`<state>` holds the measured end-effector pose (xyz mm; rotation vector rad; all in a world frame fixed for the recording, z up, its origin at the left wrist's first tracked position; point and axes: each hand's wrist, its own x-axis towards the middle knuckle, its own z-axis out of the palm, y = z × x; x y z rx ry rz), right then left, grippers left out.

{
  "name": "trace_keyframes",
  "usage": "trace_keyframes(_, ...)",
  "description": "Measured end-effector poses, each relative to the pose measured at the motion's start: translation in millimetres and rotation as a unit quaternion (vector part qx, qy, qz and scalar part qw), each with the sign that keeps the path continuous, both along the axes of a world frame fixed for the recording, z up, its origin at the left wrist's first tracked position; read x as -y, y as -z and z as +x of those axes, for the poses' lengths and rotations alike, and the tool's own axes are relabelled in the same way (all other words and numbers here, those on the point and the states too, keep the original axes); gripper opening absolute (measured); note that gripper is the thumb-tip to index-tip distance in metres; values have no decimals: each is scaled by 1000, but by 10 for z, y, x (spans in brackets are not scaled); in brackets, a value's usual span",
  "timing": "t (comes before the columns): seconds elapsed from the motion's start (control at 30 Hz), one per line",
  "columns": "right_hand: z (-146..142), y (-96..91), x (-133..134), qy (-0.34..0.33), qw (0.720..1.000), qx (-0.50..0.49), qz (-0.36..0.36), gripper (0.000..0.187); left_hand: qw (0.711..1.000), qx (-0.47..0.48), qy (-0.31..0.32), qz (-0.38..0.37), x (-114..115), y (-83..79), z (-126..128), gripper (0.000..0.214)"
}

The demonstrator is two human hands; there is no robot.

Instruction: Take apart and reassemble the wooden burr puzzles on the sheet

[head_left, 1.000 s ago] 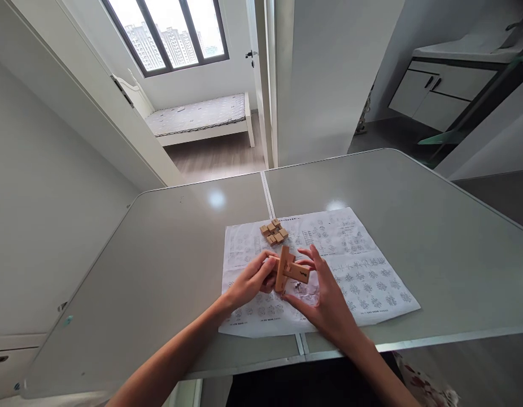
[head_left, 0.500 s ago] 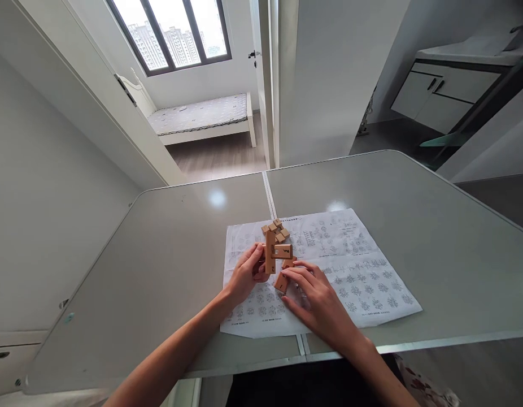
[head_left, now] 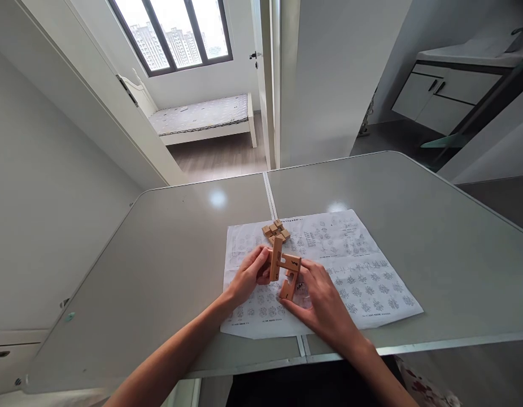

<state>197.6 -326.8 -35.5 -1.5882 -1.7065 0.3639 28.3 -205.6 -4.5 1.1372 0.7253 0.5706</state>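
Observation:
My left hand (head_left: 251, 275) is closed on a pair of crossed wooden puzzle pieces. One piece (head_left: 276, 260) stands upright and tilted; the other (head_left: 291, 262) sticks out to the right, a dark mark on its face. Below them, my right hand (head_left: 323, 290) pinches a notched wooden puzzle piece (head_left: 288, 287) between thumb and fingers. Its top end is close under the crossed pair; whether they touch I cannot tell. Farther back, several more wooden pieces (head_left: 275, 230) sit in a cluster on the printed sheet (head_left: 363, 282).
The creased sheet, covered in small diagrams, lies on a grey table (head_left: 181, 237) with a metal seam (head_left: 270, 195) down its middle. Past the table are a doorway, a bed (head_left: 206, 116) and a window (head_left: 172, 34). A white cabinet (head_left: 443, 93) stands at the far right.
The crossed pieces have tilted and shifted slightly right and down. My right hand has taken hold of the notched piece and turned it more upright beneath them.

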Motion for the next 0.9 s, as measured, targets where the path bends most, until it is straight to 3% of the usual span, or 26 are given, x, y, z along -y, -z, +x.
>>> trace_keyframes(0.13, 64, 27, -6, 97, 994, -50, 16, 53, 999, -17, 5, 45, 34, -10, 3, 46)
trace_keyframes(0.23, 155, 30, -14, 205, 974, -82, 46, 49, 995, -30, 23, 94, 59, 6, -3, 46)
trace_keyframes(0.33, 197, -24, -8, 263, 951, -142, 73, 56, 987, -33, 56, 148, 84, 30, -5, 43)
trace_keyframes(0.53, 103, -162, 57, 192, 929, -310, 66, 70, 968, -55, 110, 217, 124, 51, -2, 36)
trace_keyframes(0.7, 70, -200, 93, 82, 948, -300, 76, 66, 938, -87, 144, 302, 152, 32, -9, 28)
trace_keyframes(0.9, 71, -264, 102, 83, 956, -282, 7, 69, 902, -134, 128, 391, 187, 15, -24, 22)
